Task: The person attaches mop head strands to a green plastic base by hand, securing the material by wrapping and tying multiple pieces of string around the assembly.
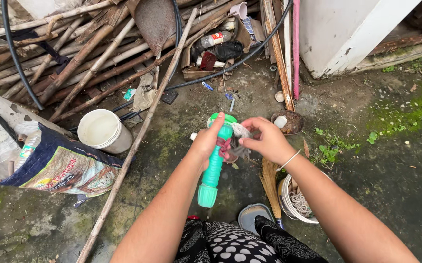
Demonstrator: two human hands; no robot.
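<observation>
Green bottle [214,165]; white bucket [104,130]

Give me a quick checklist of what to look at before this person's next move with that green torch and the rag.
1. Left hand grips the green torch around its ribbed body: ok.
2. Right hand holds a grey rag at the torch's head: ok.
3. Torch head clean: cannot tell, the hands and rag hide it.
4. Torch end cap in place: ok, it shows at the lower end.
5. Footing: not ok, the concrete ground looks wet and mossy.
6. Space around the hands: ok, the broom and white bucket lie lower, on the ground.
</observation>
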